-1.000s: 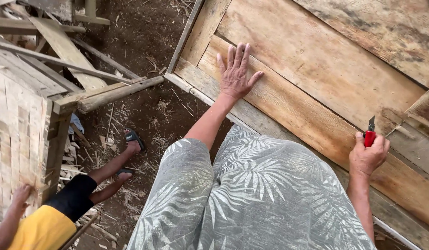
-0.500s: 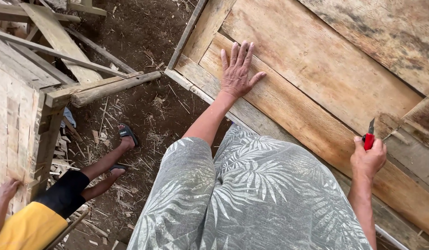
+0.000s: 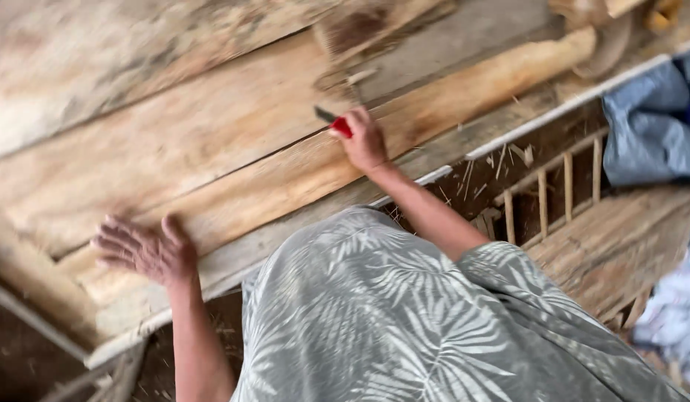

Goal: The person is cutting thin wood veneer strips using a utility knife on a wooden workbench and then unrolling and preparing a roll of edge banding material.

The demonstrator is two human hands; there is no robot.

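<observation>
Clearly marking or scoring along the board seam

Head view, the only one I have. My right hand (image 3: 365, 140) is closed in a fist around a small red-handled tool (image 3: 337, 125), its dark tip showing past the knuckles and pointing up-left. The tip sits on or just above the dark seam between two pale wooden boards (image 3: 211, 141); blur keeps me from saying whether it touches. My left hand (image 3: 145, 251) lies flat, palm down, fingers spread wide and holding nothing, pressed on the lower board (image 3: 285, 193) near its left end, well apart from the right.

I judge the step in hand to be working the tip along that seam while the free hand steadies the timber. The next stroke would call for a firm grip and a steady wrist, keeping the point in the groove.

Pose: both arms reach forward from a leaf-patterned grey garment (image 3: 404, 320). The right forearm runs up and left, wrist slightly bent; the left arm is nearly straight, bearing down.

Off to the right sit a slatted wooden frame (image 3: 553, 193) and bluish cloth (image 3: 650, 126).
</observation>
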